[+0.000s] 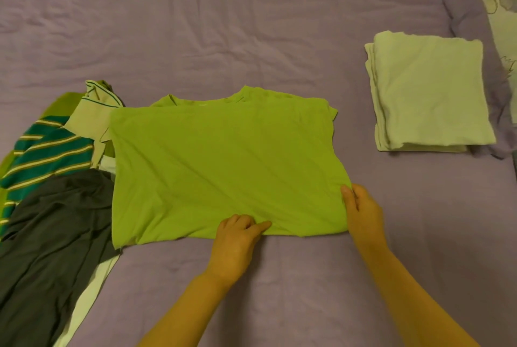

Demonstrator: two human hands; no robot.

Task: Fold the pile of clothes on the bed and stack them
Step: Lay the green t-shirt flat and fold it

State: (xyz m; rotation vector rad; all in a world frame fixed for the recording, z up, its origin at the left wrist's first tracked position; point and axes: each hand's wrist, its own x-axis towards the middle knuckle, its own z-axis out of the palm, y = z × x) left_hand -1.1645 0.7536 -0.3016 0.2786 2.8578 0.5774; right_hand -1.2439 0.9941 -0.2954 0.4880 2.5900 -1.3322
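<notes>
A lime green T-shirt [223,167] lies flat across the middle of the purple bed, neck away from me. My left hand [237,237] pinches its near hem at the middle, fingers curled on the cloth. At the near right corner my right hand [362,212] grips the hem, thumb on top. Left of the shirt is the unfolded pile: a dark grey garment [53,234], a teal striped top [47,150] and a cream collared piece [92,114]. A folded stack of pale cream cloth [430,92] sits at the right.
The purple bedsheet [223,24] stretches wrinkled behind the shirt and bare in front of it. The bed's right edge [475,16] runs down the far right, with light fabric and floor beyond it.
</notes>
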